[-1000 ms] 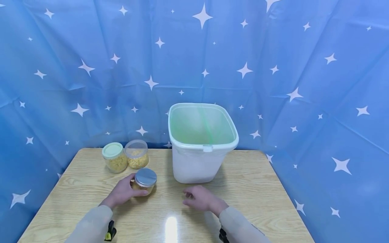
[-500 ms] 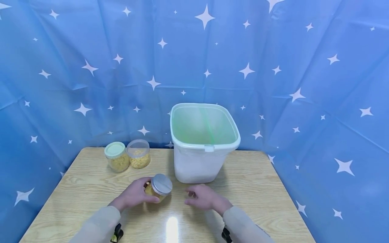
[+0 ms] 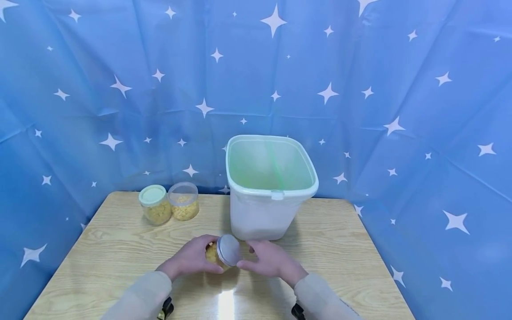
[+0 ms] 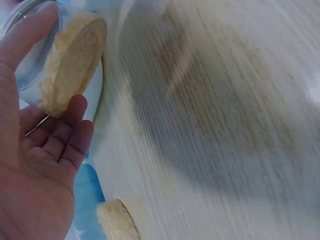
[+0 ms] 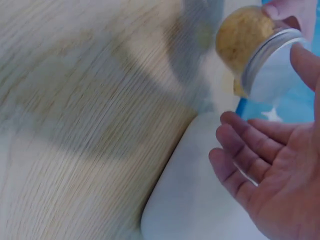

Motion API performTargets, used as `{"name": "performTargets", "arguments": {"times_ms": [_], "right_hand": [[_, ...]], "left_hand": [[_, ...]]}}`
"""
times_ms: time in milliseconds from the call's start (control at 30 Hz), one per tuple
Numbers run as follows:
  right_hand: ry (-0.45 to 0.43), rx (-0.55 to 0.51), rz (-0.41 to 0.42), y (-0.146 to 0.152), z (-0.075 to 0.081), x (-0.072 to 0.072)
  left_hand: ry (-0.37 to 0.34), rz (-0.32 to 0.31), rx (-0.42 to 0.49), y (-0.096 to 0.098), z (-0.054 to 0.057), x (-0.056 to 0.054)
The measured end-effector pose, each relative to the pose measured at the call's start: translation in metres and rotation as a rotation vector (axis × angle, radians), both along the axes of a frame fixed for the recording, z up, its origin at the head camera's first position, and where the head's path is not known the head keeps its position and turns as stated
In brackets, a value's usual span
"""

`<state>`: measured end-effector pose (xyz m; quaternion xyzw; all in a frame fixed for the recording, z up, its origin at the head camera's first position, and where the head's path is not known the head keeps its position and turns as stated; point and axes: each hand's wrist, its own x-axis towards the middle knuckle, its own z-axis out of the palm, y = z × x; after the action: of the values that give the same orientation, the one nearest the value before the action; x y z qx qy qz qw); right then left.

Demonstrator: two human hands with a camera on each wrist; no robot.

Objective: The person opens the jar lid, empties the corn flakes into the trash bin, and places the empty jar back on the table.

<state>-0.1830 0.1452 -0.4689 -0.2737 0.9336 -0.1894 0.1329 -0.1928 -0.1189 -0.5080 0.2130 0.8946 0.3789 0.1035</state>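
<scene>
My left hand (image 3: pixel 193 258) grips a clear jar (image 3: pixel 212 254) of pale yellow flakes, thumb on one side and fingers on the other. The jar is tilted, its silver lid (image 3: pixel 229 250) facing right. In the left wrist view, the jar's flat base (image 4: pixel 80 60) shows raised above the tabletop. My right hand (image 3: pixel 270 261) is beside the lid, with its thumb right at the lid's edge. Seen from the right wrist, the fingers (image 5: pixel 240 150) of that hand are extended and spread below the lid, not wrapped around it.
A white bin (image 3: pixel 258 218) with a pale green inside stands behind the right hand. Toward the back left are a jar with a mint-green lid (image 3: pixel 156 209) and another clear-topped jar (image 3: pixel 185 209), both holding yellow flakes. A starry blue curtain (image 3: pixel 248 80) hangs behind the wooden table (image 3: pixel 332 258).
My left hand has lifted the silver-lidded jar, carried it right and tipped its lid toward my right hand. The right hand has shifted only slightly, its thumb now meeting the lid's edge.
</scene>
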Motion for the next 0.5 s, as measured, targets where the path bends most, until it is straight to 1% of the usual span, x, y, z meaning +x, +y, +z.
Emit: {"name": "performTargets", "arguments": {"times_ms": [133, 233, 367, 500], "right_hand": [[0.015, -0.009, -0.013, -0.006, 0.001, 0.005], [0.031, -0.009, -0.031, -0.01, 0.0, 0.008], [0.051, -0.02, -0.049, -0.013, -0.003, 0.01], [0.034, -0.042, -0.066, -0.013, -0.006, 0.01]], "left_hand": [[0.032, -0.028, -0.044, 0.009, 0.005, 0.002], [0.027, -0.042, -0.05, 0.015, 0.009, 0.005], [0.026, -0.051, -0.058, 0.022, 0.008, 0.007], [0.049, -0.074, -0.075, 0.027, 0.005, 0.009]]}}
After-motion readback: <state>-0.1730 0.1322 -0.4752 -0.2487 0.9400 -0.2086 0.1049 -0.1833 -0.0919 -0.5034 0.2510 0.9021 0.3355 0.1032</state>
